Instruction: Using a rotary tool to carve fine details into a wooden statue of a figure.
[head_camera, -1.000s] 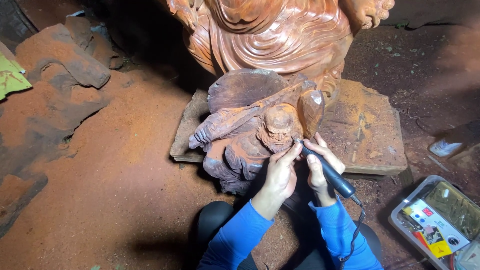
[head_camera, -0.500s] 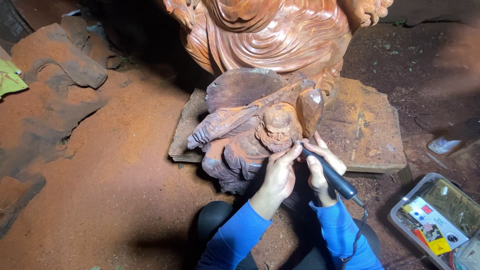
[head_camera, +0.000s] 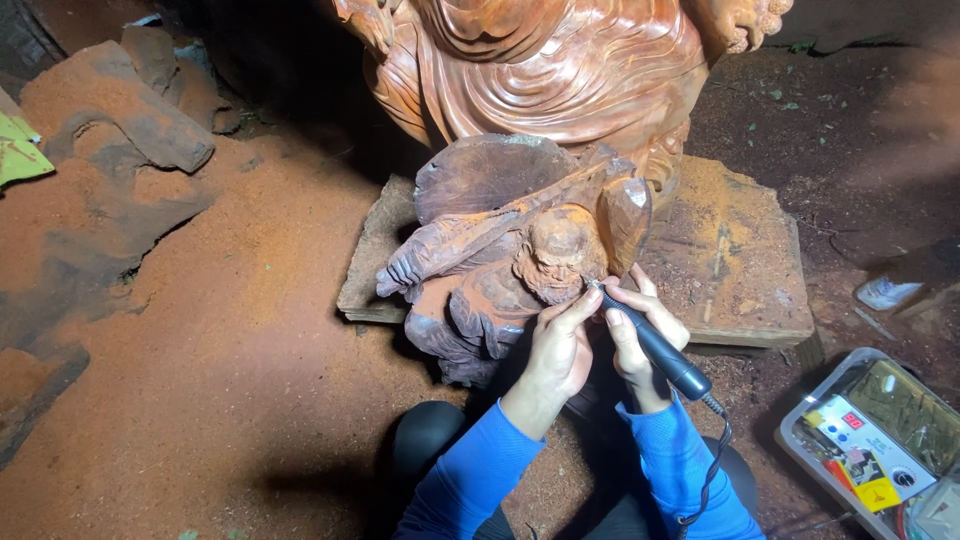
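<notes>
1. My right hand (head_camera: 640, 335) pinches a slim black corded rotary carving tool (head_camera: 655, 345), its long axis slanting up-left, tip just beyond my fingers.
2. The small dark-brown carved wooden figure (head_camera: 520, 255) lies just ahead; my left hand (head_camera: 560, 345), fingers together, rests against it.

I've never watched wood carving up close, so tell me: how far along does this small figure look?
Mostly shaped: the small dark reddish-brown carved wooden figure already shows a face, robe folds and fingers. In hand: the right hand holds a black corded pen-shaped rotary tool with its tip at the face, while the left hand steadies against the carving. Left, I'd guess: fine detail and smoothing, since its surface looks duller than the large glossy orange wooden statue behind.
</notes>
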